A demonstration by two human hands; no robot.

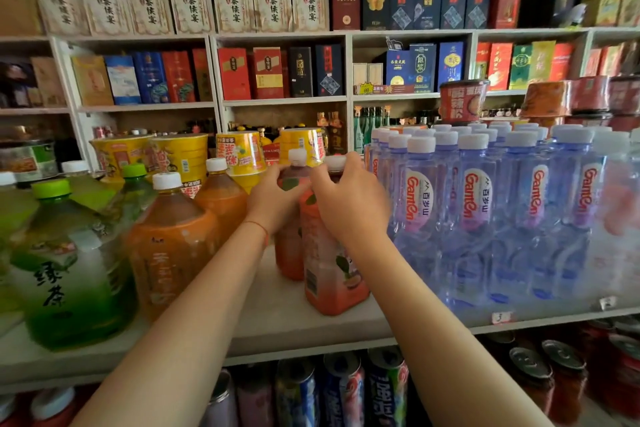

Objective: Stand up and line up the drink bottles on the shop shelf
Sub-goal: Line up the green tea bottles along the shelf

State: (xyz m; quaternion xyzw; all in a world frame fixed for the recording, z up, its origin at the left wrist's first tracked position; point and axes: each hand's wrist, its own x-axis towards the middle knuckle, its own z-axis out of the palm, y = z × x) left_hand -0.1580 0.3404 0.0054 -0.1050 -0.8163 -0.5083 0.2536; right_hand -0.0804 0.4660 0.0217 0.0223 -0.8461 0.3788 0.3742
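Head view, near to far: cans [343,392] on the lower tier, then the white shelf edge [277,340] w/ both forearms reaching over it. Front peach-red bottle [332,274] stands upright near the lip; right hand [349,198] grasps its shoulder, fingers curled over the top. Just behind and left, a second red bottle [289,253], left hand [277,198] wrapped round its neck below the white cap. Orange tea bottles [169,246] to the left, water bottles [467,211] packed tight on the right, noodle cups [239,152] behind. Risk, imo: the two red bottles sit touching or nearly so, and shifting both at once could knock one sideways into the water row, or tip the front one off the lip.
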